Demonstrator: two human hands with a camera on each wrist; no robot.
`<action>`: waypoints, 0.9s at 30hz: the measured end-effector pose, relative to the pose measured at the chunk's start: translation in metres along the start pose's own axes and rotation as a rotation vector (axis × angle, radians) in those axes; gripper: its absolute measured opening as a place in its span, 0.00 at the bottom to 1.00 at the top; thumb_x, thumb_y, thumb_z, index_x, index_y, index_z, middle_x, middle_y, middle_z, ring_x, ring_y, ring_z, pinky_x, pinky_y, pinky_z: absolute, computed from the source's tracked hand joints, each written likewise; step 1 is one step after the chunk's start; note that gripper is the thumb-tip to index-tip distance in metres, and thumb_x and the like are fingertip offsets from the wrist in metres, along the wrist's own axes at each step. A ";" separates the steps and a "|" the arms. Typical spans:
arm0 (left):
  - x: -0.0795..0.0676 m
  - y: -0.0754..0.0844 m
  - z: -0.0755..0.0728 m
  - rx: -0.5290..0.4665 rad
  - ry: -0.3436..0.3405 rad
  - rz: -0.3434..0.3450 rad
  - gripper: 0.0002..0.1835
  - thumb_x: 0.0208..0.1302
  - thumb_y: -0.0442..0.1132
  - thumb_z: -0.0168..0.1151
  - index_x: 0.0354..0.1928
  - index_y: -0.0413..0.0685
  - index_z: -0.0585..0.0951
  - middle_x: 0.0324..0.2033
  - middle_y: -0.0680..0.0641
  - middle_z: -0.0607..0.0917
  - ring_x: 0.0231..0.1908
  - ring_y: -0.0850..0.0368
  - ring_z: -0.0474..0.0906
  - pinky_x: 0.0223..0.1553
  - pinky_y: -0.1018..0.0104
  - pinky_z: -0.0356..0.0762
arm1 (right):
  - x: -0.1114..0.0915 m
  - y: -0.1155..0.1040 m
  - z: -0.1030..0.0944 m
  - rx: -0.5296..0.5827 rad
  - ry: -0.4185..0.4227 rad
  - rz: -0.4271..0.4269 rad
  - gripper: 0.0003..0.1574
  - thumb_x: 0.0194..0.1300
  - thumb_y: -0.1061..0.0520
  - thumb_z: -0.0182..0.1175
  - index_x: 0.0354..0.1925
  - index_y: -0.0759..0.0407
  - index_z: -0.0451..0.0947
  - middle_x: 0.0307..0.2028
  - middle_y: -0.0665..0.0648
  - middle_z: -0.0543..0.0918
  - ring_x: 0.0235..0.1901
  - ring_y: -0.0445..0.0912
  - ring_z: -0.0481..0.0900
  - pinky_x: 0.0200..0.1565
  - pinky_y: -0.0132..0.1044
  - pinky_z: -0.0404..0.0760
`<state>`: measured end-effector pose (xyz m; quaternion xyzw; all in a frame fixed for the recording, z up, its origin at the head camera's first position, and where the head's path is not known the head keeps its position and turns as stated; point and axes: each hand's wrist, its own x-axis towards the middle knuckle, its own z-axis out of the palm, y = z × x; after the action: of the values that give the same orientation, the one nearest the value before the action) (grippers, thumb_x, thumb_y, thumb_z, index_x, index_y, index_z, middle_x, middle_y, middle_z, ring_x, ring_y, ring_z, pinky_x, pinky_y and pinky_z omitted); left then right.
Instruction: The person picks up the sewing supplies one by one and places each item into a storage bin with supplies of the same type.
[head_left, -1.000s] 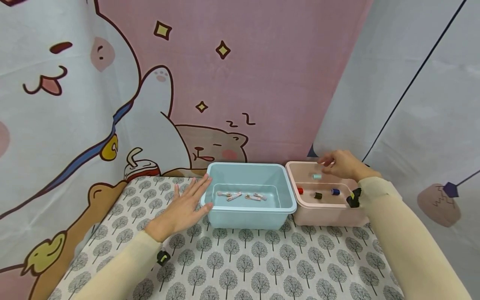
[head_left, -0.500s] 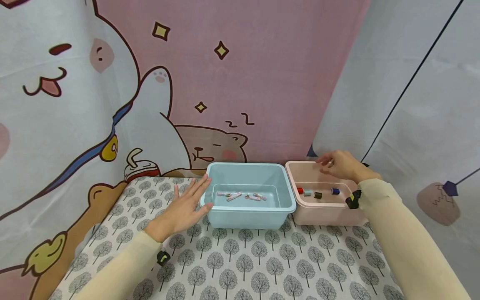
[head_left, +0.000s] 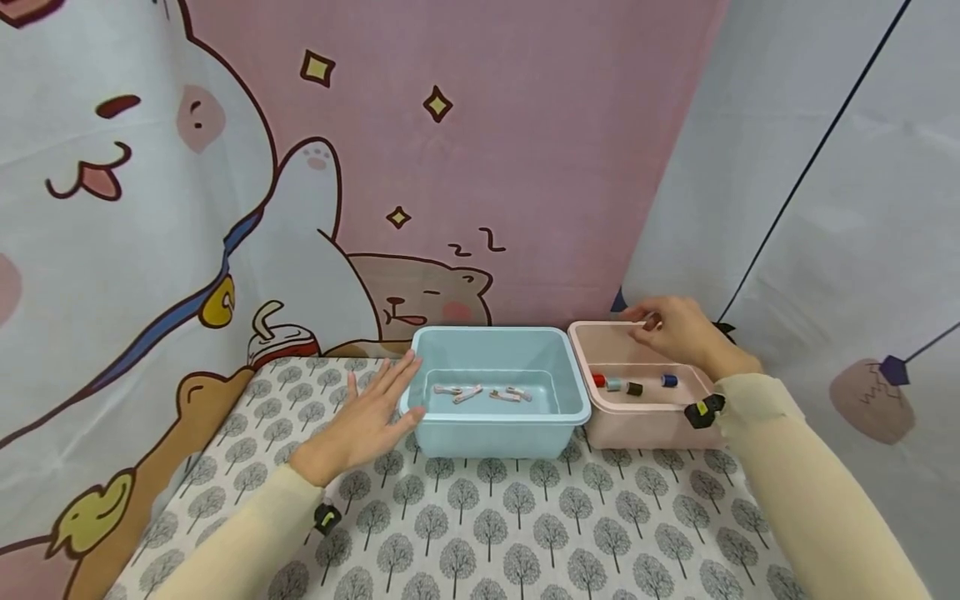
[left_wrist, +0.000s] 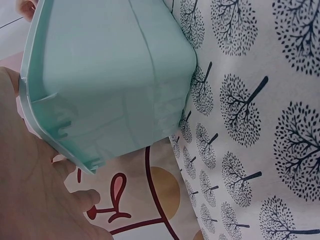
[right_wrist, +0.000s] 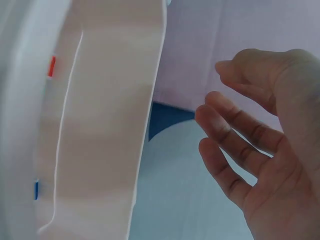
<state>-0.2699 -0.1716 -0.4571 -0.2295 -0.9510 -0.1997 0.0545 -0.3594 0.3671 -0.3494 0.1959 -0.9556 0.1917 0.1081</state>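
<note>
My left hand (head_left: 363, 421) lies with straight, spread fingers against the left rim of the light blue bin (head_left: 495, 442); the left wrist view shows the palm along that rim (left_wrist: 31, 107). Several pale pink safety pins (head_left: 468, 393) lie on the bin's floor. My right hand (head_left: 686, 333) hovers over the back of the pink bin (head_left: 652, 429), its fingers loosely bent. In the right wrist view nothing is between the fingers (right_wrist: 215, 122). In the pink bin are small thread spools: red (head_left: 598, 380), light teal (head_left: 613, 384), dark olive (head_left: 634, 389) and blue (head_left: 669, 381).
The two bins stand side by side at the back of a table covered with a tree-print cloth (head_left: 487, 533). A cartoon-printed curtain (head_left: 540, 167) hangs right behind them.
The teal spool, apart below my right hand a second ago, has dropped and lies beside the red one. My right hand has shifted slightly up and left. The left hand stays put.
</note>
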 end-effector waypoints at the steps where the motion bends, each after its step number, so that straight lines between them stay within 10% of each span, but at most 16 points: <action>1: 0.000 0.000 0.000 0.002 -0.002 -0.002 0.46 0.91 0.72 0.43 0.98 0.69 0.43 0.98 0.52 0.44 0.96 0.32 0.41 0.84 0.09 0.23 | -0.002 -0.003 0.000 0.002 0.016 -0.017 0.16 0.78 0.60 0.74 0.60 0.57 0.95 0.52 0.64 0.97 0.46 0.55 0.94 0.42 0.37 0.88; 13: 0.004 0.001 -0.001 -0.004 -0.005 0.000 0.46 0.91 0.72 0.43 0.98 0.68 0.42 0.98 0.52 0.44 0.96 0.31 0.40 0.83 0.08 0.20 | -0.029 -0.046 0.002 0.031 0.137 -0.076 0.16 0.82 0.58 0.71 0.63 0.53 0.94 0.56 0.62 0.96 0.50 0.56 0.95 0.53 0.61 0.95; 27: 0.003 0.000 0.001 0.001 -0.008 -0.006 0.46 0.92 0.72 0.43 0.98 0.69 0.41 0.98 0.53 0.42 0.96 0.31 0.40 0.84 0.08 0.21 | -0.059 -0.075 0.033 0.102 0.271 -0.260 0.14 0.77 0.65 0.75 0.57 0.58 0.94 0.48 0.56 0.97 0.42 0.48 0.93 0.45 0.41 0.93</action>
<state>-0.2726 -0.1703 -0.4573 -0.2275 -0.9520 -0.1987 0.0502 -0.2793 0.3100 -0.3720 0.2954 -0.8879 0.2488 0.2498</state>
